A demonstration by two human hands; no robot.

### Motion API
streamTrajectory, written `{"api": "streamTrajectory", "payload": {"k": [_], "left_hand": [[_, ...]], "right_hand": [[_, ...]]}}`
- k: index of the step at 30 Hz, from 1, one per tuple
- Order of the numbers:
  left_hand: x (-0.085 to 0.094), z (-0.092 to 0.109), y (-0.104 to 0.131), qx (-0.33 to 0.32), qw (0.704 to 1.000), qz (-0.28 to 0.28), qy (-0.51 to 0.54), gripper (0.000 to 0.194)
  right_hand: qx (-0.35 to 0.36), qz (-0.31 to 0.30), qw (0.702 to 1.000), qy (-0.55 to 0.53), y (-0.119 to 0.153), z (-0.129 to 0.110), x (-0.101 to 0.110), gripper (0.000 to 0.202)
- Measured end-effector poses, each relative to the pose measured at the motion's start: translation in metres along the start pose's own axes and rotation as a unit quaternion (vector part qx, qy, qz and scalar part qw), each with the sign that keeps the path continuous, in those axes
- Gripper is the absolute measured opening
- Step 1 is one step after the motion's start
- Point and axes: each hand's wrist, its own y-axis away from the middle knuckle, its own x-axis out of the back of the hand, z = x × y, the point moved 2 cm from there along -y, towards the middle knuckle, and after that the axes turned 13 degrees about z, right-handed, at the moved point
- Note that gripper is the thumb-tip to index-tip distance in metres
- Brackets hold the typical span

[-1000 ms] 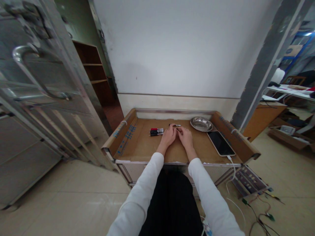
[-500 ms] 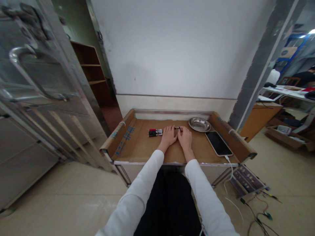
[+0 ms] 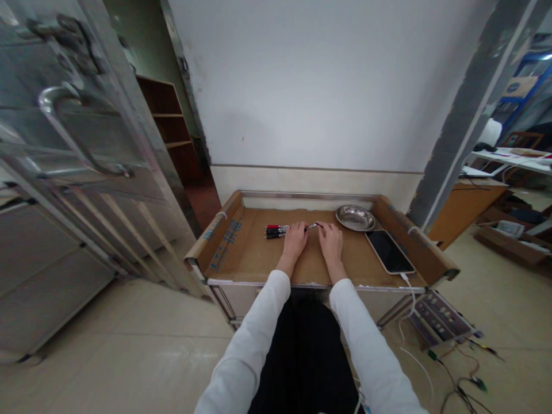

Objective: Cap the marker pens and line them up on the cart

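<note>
Several red and black pens (image 3: 275,232) lie side by side on the cardboard, their tips pointing left. My left hand (image 3: 295,238) lies over their right ends, fingers curled down. Between my hands shows a slim pen (image 3: 311,226) with a silvery part, slanting up slightly to the right. The left fingers close on one end of it, and my right hand (image 3: 331,241) pinches the dark right end. My fingers hide most of this pen, so its colour cannot be made out fully.
A cardboard-lined table (image 3: 254,261) with raised sides holds a round metal dish (image 3: 356,218) and a phone (image 3: 390,252) on a white charging cable. Right of the table, an electrical box (image 3: 442,319) and loose wires lie on the floor. A metal door (image 3: 99,144) stands left.
My hands have moved a little apart, and more of the pen shows between them. The whole view has shifted slightly.
</note>
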Motion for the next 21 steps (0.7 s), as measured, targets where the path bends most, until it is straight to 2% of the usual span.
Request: {"api": "streamTrajectory", "payload": {"k": [9, 15, 18, 21], "left_hand": [[0.011, 0.0, 0.002, 0.021, 0.999, 0.026, -0.002, 0.018], [0.012, 0.001, 0.004, 0.002, 1.0, 0.018, 0.003, 0.019], [0.013, 0.001, 0.004, -0.002, 1.0, 0.02, 0.016, 0.021], [0.016, 0.001, 0.003, 0.007, 0.999, 0.024, 0.027, 0.024]], "right_hand": [[-0.017, -0.001, 1.0, -0.006, 0.001, -0.001, 0.004, 0.032], [-0.018, -0.016, 1.0, 0.008, 0.0, -0.002, 0.004, 0.032], [0.014, -0.036, 0.999, -0.038, 0.0, -0.006, 0.006, 0.038], [0.082, -0.066, 0.988, -0.116, 0.002, -0.015, 0.01, 0.053]]}}
